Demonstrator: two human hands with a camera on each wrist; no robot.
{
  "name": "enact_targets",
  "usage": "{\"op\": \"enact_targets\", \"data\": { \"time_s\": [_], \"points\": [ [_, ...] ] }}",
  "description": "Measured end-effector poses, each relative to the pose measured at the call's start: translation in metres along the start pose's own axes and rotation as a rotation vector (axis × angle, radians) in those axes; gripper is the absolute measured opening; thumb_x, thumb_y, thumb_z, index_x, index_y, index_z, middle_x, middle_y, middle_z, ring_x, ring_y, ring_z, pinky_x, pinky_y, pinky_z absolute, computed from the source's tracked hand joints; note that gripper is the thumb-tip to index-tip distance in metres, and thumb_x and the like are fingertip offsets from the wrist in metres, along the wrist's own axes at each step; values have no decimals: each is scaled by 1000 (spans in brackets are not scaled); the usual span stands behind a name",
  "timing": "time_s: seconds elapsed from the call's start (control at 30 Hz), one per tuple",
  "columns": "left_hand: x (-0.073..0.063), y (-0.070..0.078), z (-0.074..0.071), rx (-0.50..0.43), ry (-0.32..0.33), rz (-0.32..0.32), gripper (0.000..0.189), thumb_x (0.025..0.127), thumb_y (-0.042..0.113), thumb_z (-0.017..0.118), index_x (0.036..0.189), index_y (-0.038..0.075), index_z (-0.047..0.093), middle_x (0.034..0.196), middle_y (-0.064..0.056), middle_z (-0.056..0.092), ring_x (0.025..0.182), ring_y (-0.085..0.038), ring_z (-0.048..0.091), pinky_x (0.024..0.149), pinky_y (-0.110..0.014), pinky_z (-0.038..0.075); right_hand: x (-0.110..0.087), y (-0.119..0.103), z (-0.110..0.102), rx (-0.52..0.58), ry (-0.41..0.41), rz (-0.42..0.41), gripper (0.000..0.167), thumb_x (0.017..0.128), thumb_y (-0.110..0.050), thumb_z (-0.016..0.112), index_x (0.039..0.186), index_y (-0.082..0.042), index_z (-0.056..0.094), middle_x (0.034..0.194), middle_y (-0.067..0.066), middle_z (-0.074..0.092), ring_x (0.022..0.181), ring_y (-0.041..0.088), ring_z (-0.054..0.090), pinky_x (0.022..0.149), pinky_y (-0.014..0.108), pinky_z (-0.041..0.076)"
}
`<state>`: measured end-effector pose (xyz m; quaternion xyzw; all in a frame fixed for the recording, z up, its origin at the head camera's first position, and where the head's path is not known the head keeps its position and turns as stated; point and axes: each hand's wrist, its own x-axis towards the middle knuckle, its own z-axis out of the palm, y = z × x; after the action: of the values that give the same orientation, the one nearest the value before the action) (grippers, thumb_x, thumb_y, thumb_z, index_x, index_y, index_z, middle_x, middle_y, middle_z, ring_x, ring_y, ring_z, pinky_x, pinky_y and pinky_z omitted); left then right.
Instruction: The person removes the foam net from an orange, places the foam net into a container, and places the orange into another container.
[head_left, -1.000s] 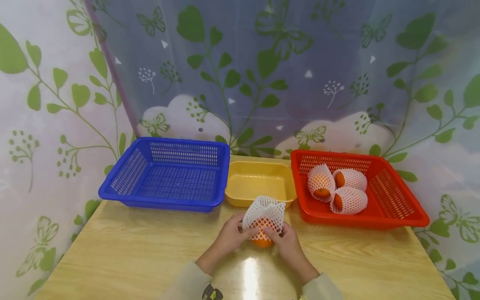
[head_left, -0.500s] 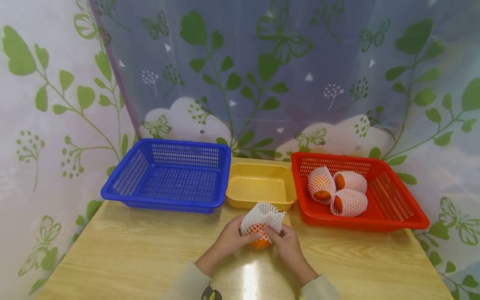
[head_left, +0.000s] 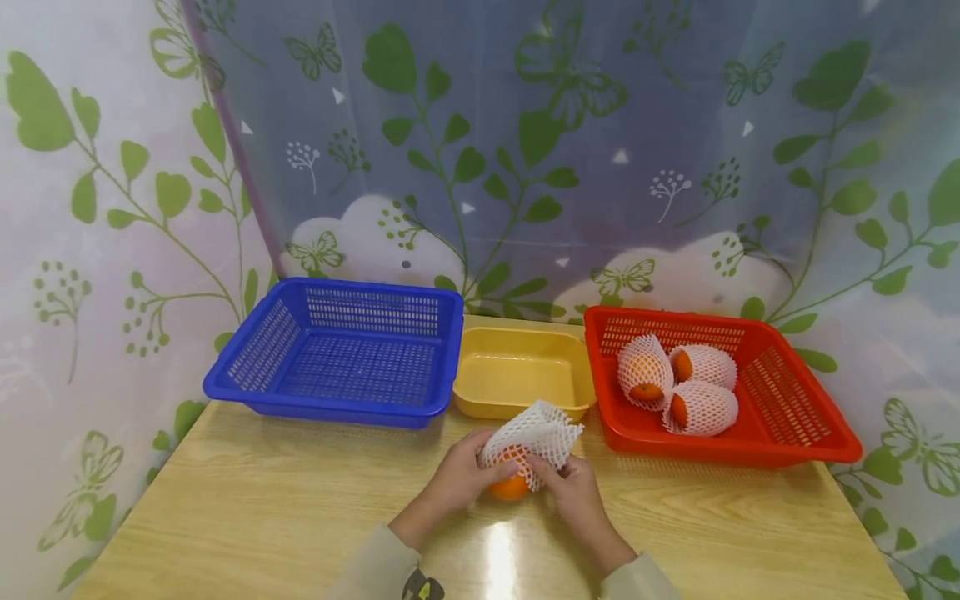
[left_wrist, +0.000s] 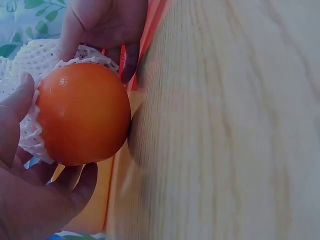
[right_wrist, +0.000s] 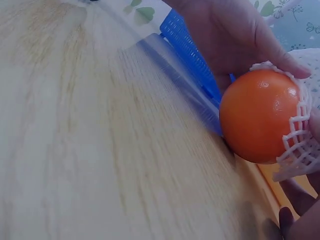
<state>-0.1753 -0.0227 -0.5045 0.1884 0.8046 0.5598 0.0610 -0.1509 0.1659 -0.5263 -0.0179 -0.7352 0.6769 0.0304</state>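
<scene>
An orange, partly inside a white foam net sleeve, is held between both hands close over the wooden table. Its bare side faces the person, as the left wrist view shows with the smooth orange skin. My left hand grips the fruit from the left, thumb on the net and fingers curled beneath. On the other side my right hand pinches the net's edge with its thumb, fingers behind. In the right wrist view the net has a loose lower edge standing off the fruit.
A blue basket stands at the back left and a shallow yellow tray at the middle. In the red basket on the right lie three net-wrapped oranges. A patterned curtain hangs behind the wooden table.
The net has shifted right and upward on the orange, and more bare skin shows at the lower left. Both hands stay nearly in place.
</scene>
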Motion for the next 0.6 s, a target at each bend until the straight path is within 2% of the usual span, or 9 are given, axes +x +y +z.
{"op": "enact_targets", "data": {
  "time_s": [0.2, 0.37, 0.5, 0.6],
  "points": [
    [0, 0, -1, -20, 6, -12, 47, 88, 27, 72, 128, 3, 61, 118, -12, 64, 107, -24, 60, 92, -37, 52, -2, 1, 1, -4, -25, -6, 33, 91, -15, 69, 115, 7, 65, 109, 15, 70, 90, 6, 63, 80, 20, 52],
    [0, 0, -1, -63, 29, 10, 41, 88, 17, 72, 123, 0, 62, 115, -14, 65, 104, -26, 63, 86, -33, 55, -3, 1, 4, 34, -65, -33, 38, 90, -9, 69, 123, 8, 58, 116, 20, 66, 96, 8, 63, 84, 22, 53],
    [0, 0, 0, -72, 61, 20, 35, 88, 16, 73, 119, 1, 66, 112, -11, 68, 101, -22, 63, 84, -29, 55, -5, -1, 6, 47, -84, -25, 41, 88, -6, 70, 124, 8, 55, 115, 20, 65, 95, 9, 63, 83, 23, 53],
    [1, 1, 1, -59, 115, 2, 31, 88, 19, 73, 114, 3, 69, 107, -8, 70, 93, -16, 63, 80, -25, 55, -7, -3, 7, 15, -93, -27, 42, 87, -7, 72, 124, 7, 56, 114, 17, 66, 96, 10, 63, 83, 22, 53]
  ]
}}
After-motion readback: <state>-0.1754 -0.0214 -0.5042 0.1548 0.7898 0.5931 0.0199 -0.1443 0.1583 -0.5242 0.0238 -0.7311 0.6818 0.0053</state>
